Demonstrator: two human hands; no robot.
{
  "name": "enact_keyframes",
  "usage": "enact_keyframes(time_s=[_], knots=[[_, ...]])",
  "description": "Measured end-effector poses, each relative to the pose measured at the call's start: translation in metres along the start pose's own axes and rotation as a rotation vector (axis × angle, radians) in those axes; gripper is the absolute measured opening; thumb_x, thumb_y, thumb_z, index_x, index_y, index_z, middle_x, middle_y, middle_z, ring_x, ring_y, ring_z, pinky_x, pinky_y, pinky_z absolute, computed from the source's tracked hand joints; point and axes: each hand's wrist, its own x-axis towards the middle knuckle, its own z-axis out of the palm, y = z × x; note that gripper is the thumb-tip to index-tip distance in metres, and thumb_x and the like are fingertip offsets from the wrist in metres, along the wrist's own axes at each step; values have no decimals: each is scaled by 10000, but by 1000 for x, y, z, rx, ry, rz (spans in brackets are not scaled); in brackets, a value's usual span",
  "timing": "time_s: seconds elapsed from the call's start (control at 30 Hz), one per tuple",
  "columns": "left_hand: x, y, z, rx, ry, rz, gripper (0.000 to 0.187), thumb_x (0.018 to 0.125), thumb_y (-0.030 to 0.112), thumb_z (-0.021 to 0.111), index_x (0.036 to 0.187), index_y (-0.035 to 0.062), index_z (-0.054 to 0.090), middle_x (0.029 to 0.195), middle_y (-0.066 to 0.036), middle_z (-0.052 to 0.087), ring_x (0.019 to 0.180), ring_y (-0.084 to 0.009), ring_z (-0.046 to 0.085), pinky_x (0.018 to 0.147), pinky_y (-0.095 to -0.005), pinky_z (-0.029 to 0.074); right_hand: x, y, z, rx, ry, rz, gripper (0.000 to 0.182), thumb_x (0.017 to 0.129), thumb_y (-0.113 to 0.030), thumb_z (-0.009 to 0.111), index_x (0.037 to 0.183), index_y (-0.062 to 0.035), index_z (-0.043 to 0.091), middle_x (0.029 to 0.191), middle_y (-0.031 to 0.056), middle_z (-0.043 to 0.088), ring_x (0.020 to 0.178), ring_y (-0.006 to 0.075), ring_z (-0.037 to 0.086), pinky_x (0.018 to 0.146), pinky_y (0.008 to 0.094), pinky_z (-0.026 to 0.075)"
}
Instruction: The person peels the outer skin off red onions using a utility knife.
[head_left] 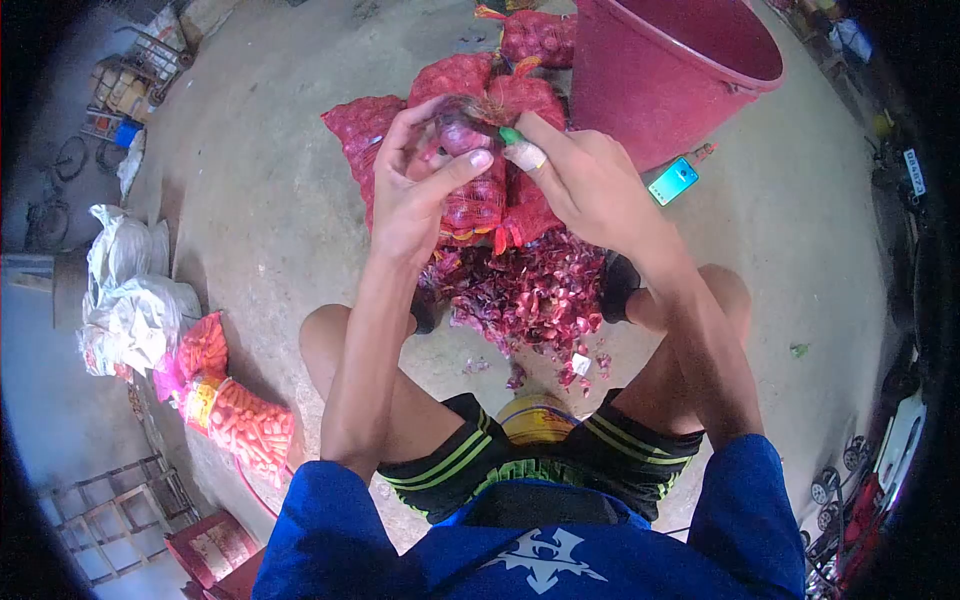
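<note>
My left hand [412,195] is curled round a red onion [460,136], its thumb across the front of the bulb. Dry brownish roots [495,112] stick out on the onion's right side. Close against that side, my right hand [598,185] pinches a small green thing [510,135], mostly hidden by the fingers; I cannot tell what kind it is. A pale wrap covers part of the right thumb. Behind and below both hands lie red mesh sacks of onions [450,80]. A heap of loose onion skins [535,295] spreads on the floor between my feet.
A large red tub [650,95] stands at the right, beyond a lit phone [673,181] on the floor. White sacks [135,300] and a bag of carrots [250,425] sit at the left. Under me is a yellowish seat [536,420].
</note>
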Motion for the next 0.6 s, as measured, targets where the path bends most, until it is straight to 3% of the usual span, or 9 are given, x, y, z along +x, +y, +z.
enact_keyframes(time_s=[0.07,0.17,0.6], knots=[[1,-3,0,147,-6,186,670,804,-132,826,1402,2,553,1304,-136,660,1157,-222,695,1011,-381,602,-1,1,3,0,37,-22,290,1039,-257,588,1273,-86,586,756,221,661,752,463,672,659,585,511],[-1,1,2,173,-15,226,682,795,-130,834,1405,-6,554,1302,-136,661,1166,-226,686,1017,-385,603,0,3,5,66,27,-24,305,1037,-254,594,1288,-81,588,756,221,658,751,464,671,661,578,507],[3,-6,0,71,19,122,671,806,-125,832,1409,-7,563,1275,-114,674,1137,-206,691,1012,-366,599,-3,0,7,51,12,-28,300,1018,-187,587,1296,-78,568,781,231,668,780,471,674,692,588,511]])
